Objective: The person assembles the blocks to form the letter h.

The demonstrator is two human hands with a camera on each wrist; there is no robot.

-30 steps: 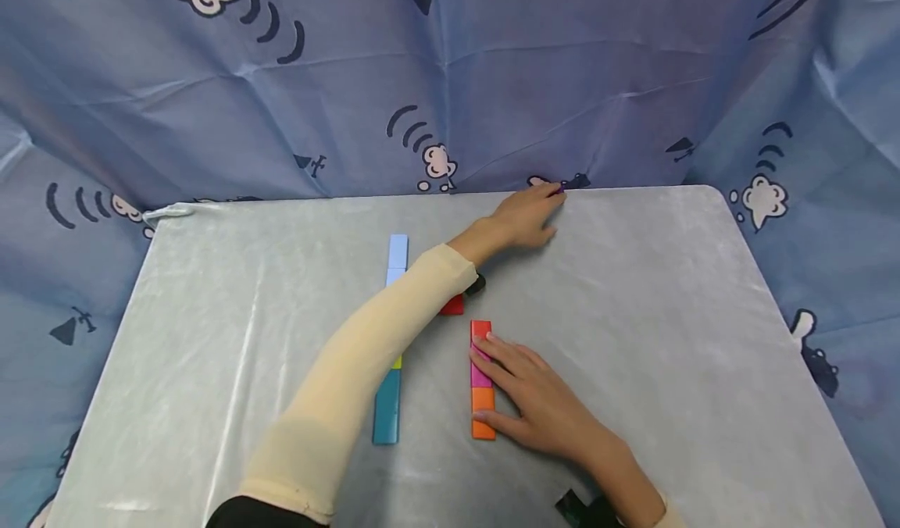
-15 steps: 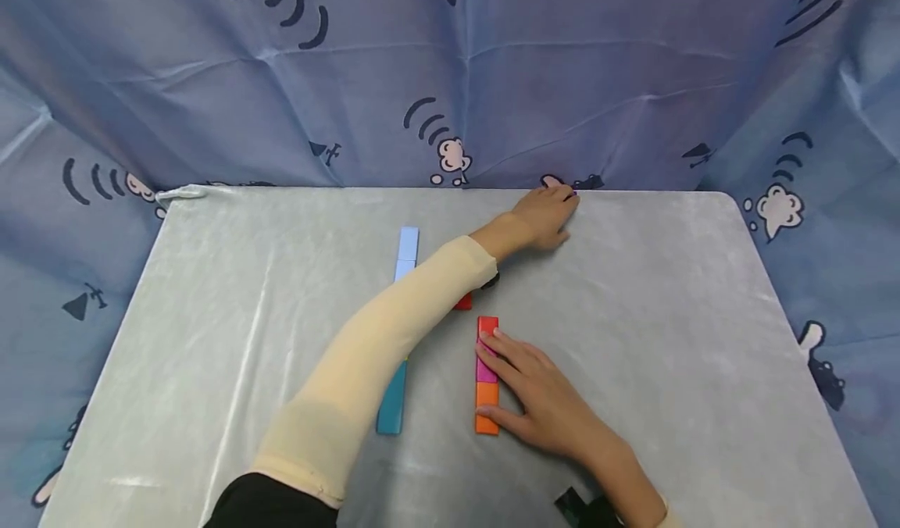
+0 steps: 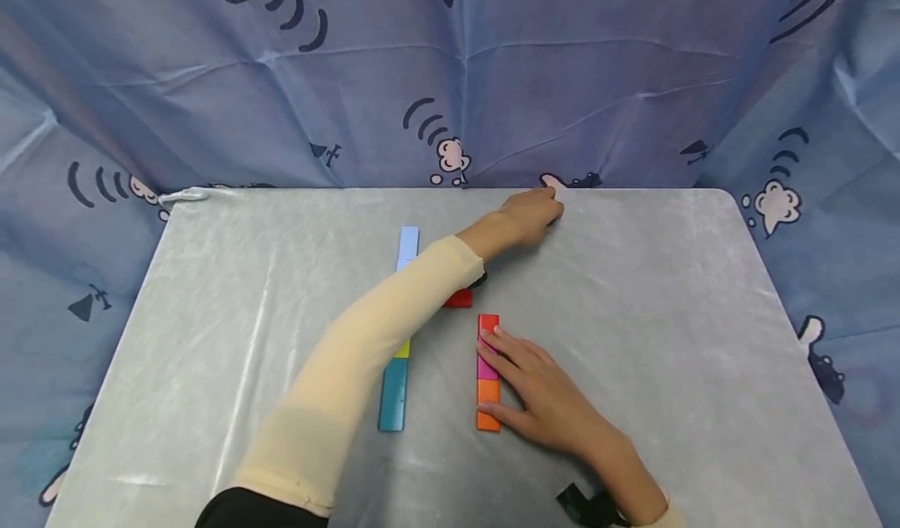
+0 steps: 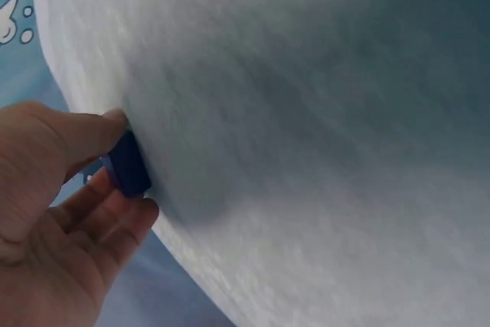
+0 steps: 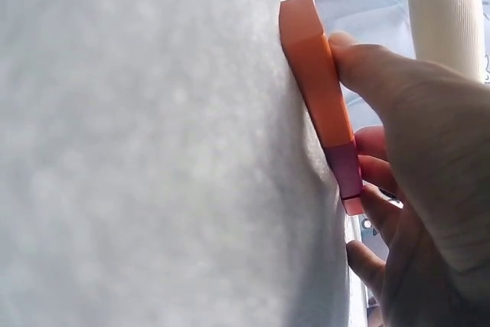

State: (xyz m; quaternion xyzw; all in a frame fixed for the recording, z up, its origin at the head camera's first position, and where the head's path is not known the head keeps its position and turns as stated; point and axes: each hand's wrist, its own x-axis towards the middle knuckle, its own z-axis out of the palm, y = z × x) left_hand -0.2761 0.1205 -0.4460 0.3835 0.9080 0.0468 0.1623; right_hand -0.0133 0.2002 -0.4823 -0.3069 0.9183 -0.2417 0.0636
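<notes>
My left hand point(image 3: 532, 214) reaches to the table's far edge. Thumb and fingers pinch a small dark blue block point(image 4: 128, 165), seen in the left wrist view and hidden in the head view. Nearer, my right hand point(image 3: 544, 399) lies against a straight row of blocks, its fingers extended. That row has a red block point(image 3: 488, 322), a pink block point(image 3: 487, 369) and an orange block point(image 3: 488, 405). In the right wrist view the thumb touches the orange block's side, with fingers beside the pink one.
Left of that row, a line holds a teal block point(image 3: 394, 395), a yellow block point(image 3: 403, 349) and light blue blocks point(image 3: 408, 242). My left sleeve point(image 3: 366, 356) crosses it, hiding its middle. Another red block point(image 3: 459, 299) shows beside the sleeve. A patterned curtain point(image 3: 534, 67) hangs behind the table.
Over the last half second my left hand has shifted slightly left and turned, so its fingertips show less. My right hand stays on the row.
</notes>
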